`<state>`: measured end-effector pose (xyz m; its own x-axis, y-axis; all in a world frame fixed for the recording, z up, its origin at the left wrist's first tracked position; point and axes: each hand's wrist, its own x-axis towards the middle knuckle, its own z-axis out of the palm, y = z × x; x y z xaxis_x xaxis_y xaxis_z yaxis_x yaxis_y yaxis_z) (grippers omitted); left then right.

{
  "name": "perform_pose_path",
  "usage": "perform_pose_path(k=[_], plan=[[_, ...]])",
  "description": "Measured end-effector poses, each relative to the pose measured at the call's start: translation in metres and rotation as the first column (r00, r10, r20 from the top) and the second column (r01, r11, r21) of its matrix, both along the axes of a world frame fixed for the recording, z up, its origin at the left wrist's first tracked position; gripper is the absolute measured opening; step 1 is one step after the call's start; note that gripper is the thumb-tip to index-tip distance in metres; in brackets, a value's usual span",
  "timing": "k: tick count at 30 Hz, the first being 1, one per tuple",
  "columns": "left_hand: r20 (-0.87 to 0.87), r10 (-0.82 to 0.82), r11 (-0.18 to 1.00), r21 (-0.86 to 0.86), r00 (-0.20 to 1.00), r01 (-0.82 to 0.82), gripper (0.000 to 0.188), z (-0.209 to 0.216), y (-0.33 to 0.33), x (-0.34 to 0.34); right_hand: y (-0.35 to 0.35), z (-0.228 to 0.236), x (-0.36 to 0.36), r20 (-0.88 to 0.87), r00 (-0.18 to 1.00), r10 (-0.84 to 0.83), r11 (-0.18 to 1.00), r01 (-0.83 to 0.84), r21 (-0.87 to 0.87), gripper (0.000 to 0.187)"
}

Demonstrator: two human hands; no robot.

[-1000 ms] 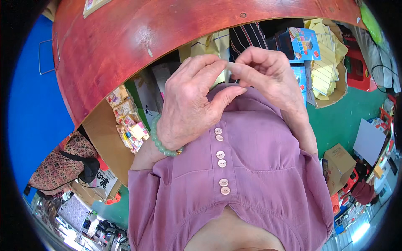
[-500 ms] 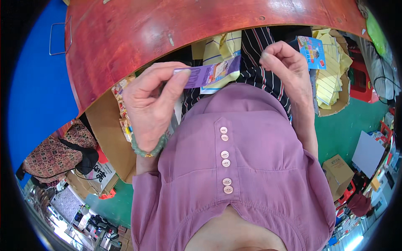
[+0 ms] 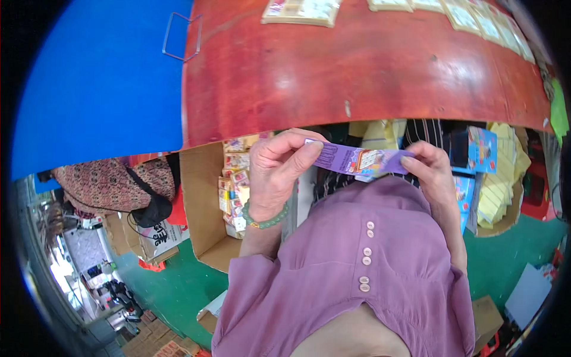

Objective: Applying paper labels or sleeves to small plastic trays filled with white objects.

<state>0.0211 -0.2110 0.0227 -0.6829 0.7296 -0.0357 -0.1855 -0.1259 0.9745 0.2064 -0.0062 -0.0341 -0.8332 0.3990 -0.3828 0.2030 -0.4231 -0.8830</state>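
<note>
A narrow purple printed card strip (image 3: 369, 159) is stretched between my two hands above my lap, its printed side showing. My left hand (image 3: 279, 166) pinches its left end between thumb and fingers. At the other end, my right hand (image 3: 431, 169) has thumb and fingertips closed on the strip's edge. Yellow lined sheets (image 3: 383, 134) lie on my lap behind the strip, partly hidden by it. The red tabletop (image 3: 357, 83) is just beyond my hands.
To my left, a cardboard box (image 3: 205, 208) holds several small printed packs (image 3: 238, 166). At right, another box holds yellow lined pieces (image 3: 502, 178), with blue printed cards (image 3: 482, 149) beside them. Several flat packs (image 3: 303, 11) lie on the table's far part. A blue surface (image 3: 107, 77) adjoins it.
My right hand has come to the strip's right end and taken hold of it. The view has shifted, showing more of the tabletop and the packs on it.
</note>
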Motion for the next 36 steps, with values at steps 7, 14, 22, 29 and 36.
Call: perform_pose_path(k=[7,14,22,29,36], plan=[[-0.141,0.091,0.994,0.070,0.986,-0.082,0.010,0.006,-0.002,-0.048,0.002,0.046,-0.042,-0.200,0.980,-0.011,0.972,0.057,0.228,0.003],[-0.321,0.091,0.992,0.117,0.943,-0.056,0.028,0.027,0.048,-0.130,0.034,0.083,-0.127,-0.170,0.983,-0.067,0.848,0.146,0.510,0.009],[-0.590,0.002,0.997,0.060,0.808,0.041,0.036,0.008,0.129,-0.192,0.096,0.085,-0.174,-0.363,0.930,-0.052,0.742,0.279,0.609,0.017],[-0.760,-0.276,0.955,-0.288,0.588,0.076,0.041,0.016,0.162,-0.181,0.117,0.080,-0.165,-0.365,0.924,-0.112,0.751,0.320,0.577,0.015],[-0.930,-0.190,0.973,-0.220,0.314,-0.064,0.040,-0.024,0.163,-0.193,0.120,0.074,-0.150,-0.334,0.933,-0.131,0.752,0.314,0.580,0.016]])
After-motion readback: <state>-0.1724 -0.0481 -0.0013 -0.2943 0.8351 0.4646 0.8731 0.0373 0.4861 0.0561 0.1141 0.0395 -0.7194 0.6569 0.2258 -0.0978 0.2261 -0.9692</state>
